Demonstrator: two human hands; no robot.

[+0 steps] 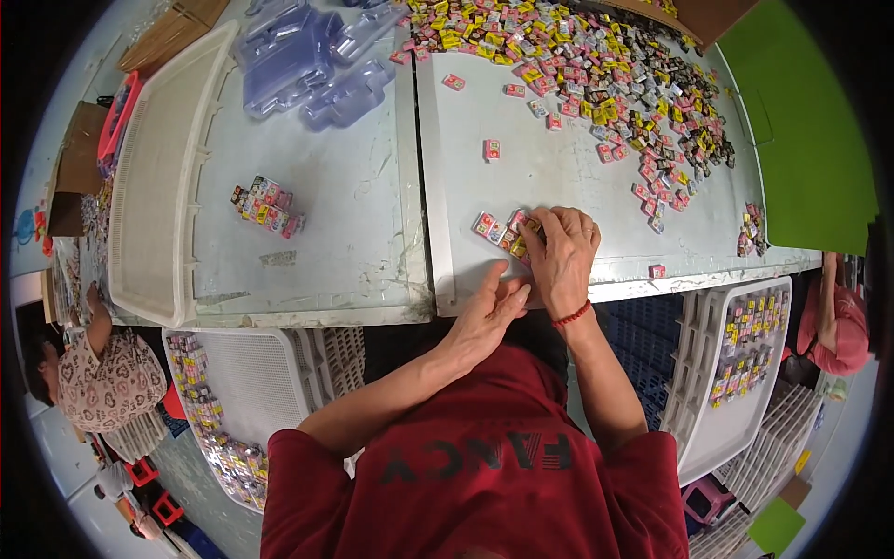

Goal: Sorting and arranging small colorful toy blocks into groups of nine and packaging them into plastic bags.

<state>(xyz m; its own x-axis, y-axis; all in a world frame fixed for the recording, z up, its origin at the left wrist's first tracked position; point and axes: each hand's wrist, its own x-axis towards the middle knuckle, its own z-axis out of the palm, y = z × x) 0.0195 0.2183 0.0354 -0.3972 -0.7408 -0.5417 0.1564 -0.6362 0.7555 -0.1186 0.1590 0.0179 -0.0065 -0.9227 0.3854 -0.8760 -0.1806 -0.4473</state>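
Near the table's front edge lies a small cluster of tiny printed boxes in pink, white and yellow. My right hand, with a red bracelet at its wrist, bends over the right side of this cluster, its fingers closed on boxes there. The fingers partly hide which boxes they grip. Just nearer to me, my left hand is open, palm turned inward and fingers apart, with nothing in it. A single pink box lies farther up the table, and another pink box lies by the front edge to the right.
A large heap of small boxes spreads over the far right. At left are a stacked block of boxes, clear purplish plastic trays and a white crate. Loaded crates stand below the table; people work at both sides.
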